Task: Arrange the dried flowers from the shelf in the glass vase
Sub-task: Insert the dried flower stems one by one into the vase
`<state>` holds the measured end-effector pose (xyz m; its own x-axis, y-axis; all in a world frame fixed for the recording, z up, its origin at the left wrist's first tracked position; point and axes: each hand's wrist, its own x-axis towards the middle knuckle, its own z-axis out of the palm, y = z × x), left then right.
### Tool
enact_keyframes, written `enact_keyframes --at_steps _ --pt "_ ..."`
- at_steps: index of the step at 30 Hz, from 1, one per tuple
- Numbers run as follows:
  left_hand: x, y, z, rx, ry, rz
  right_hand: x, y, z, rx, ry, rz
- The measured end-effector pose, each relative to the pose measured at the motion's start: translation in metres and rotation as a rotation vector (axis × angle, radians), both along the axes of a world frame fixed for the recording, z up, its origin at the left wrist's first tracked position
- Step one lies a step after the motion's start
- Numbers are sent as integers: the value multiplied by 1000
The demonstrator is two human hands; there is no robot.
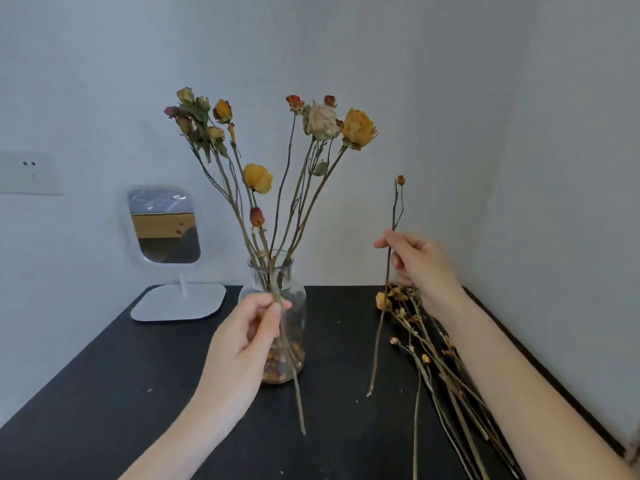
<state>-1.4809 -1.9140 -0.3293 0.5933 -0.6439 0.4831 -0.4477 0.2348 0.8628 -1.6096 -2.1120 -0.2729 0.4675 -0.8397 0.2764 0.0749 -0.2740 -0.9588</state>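
A clear glass vase (298, 299) stands on the black table (104, 393), holding several dried roses (358, 128) and loose petals at its bottom. My left hand (242, 344) pinches one long dried stem (298, 403) in front of the vase; the stem's lower end hangs below my fingers, over the table. My right hand (419, 265) grips a thin stem with a small orange bud (400, 180), upright, right of the vase. A bundle of dried flowers (433, 358) lies on the table under my right forearm.
A small white-framed mirror on a stand (164, 226) sits at the table's back left corner, its base (178, 302) flat on the tabletop. White walls close in behind and on the right. A wall socket (29, 171) is at far left.
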Motion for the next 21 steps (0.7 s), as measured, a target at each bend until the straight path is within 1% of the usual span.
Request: enact_keyframes --at_steps 6,13,17,21 --pt "36 25 43 -221 -65 200 17 12 -4 -18 43 -3" --pt "50 28 101 -418 -169 313 26 18 -3 -42 40 9" --pt "54 27 125 -460 -229 367 27 19 -3 -44 19 34" --pt "57 18 129 -446 -226 369 27 17 -5 -44 13 34"
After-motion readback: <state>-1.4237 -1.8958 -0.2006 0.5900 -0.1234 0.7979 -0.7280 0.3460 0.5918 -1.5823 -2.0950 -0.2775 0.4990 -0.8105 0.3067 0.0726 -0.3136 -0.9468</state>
